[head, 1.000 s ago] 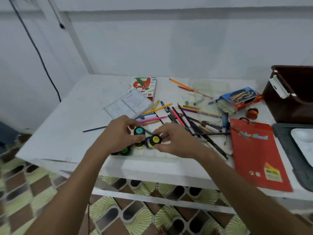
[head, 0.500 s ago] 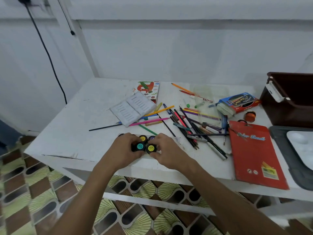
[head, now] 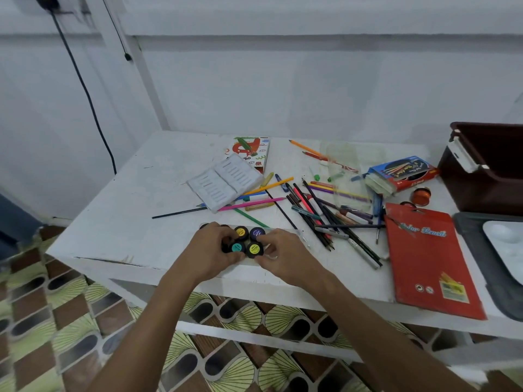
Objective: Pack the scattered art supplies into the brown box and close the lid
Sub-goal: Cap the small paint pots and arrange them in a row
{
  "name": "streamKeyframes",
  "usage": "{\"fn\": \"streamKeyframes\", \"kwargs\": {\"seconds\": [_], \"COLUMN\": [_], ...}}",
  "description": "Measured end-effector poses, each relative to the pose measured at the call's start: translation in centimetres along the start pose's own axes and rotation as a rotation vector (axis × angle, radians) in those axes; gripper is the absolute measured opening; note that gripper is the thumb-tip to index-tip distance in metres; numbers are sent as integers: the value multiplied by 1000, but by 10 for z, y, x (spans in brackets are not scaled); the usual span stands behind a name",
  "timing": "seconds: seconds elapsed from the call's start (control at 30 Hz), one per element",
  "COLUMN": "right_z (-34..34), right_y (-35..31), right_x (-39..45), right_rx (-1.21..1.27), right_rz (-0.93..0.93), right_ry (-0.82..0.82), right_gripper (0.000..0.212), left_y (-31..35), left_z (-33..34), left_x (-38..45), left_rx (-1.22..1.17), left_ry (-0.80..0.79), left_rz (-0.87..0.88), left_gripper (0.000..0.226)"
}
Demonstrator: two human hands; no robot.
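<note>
The small paint pots (head: 246, 241) sit in a tight cluster near the front edge of the white surface (head: 135, 222), and both hands press around them. Four round lids are plain to see: yellow, purple, teal and a second yellow. More pots lie under the left hand, and only dark edges of them show, so I cannot count them. The left hand (head: 210, 253) has a curled grip on the left side of the cluster. The right hand (head: 285, 257) has its fingers curled on the right side, with the thumb at the near yellow lid. A clear, thin tray or wrapper seems to lie under the pots, but it is hard to make out.

Behind the hands lies a loose pile of coloured pencils (head: 317, 205), crossing each other. A white open booklet (head: 225, 182) lies to the left of them. A red pencil pack (head: 427, 258) lies flat to the right. The brown box (head: 486, 168) stands open at the far right, cut off by the frame edge, so its inside is mostly hidden. A grey tray (head: 469, 236) near it is also cut off.
</note>
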State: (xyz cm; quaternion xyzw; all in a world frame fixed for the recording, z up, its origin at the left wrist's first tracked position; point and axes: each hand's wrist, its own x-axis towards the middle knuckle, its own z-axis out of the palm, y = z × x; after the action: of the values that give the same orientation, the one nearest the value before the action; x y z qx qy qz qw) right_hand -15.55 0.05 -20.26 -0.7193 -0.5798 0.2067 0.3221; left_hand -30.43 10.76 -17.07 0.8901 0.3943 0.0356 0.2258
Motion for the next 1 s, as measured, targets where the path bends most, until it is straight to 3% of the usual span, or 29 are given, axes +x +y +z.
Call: {"fn": "streamKeyframes", "kwargs": {"seconds": [0.17,0.53,0.63,0.77,1.0], "right_z": [-35,-179,-216,-246,-246], "right_y": [13,99,132,171,212], "right_x": [-9,-50,-57,-53,-26], "right_rx": [58,-86,-165,-161,-167], "right_rz": [103,332,401,471,516], "right_ry": [92,426,487,527,418], "right_gripper": [40,19,18,16,15], "left_y": [33,183,227,278,320], "left_z": [-8,25,46,72,119], "left_x": [14,92,119,149,168], "left_rx": [-50,-101,-104,-80,158], "left_ry": [29,-27,-74,-76,-71], "left_rz": [60,388,374,333,262], "left_gripper": [35,33,35,22,38]}}
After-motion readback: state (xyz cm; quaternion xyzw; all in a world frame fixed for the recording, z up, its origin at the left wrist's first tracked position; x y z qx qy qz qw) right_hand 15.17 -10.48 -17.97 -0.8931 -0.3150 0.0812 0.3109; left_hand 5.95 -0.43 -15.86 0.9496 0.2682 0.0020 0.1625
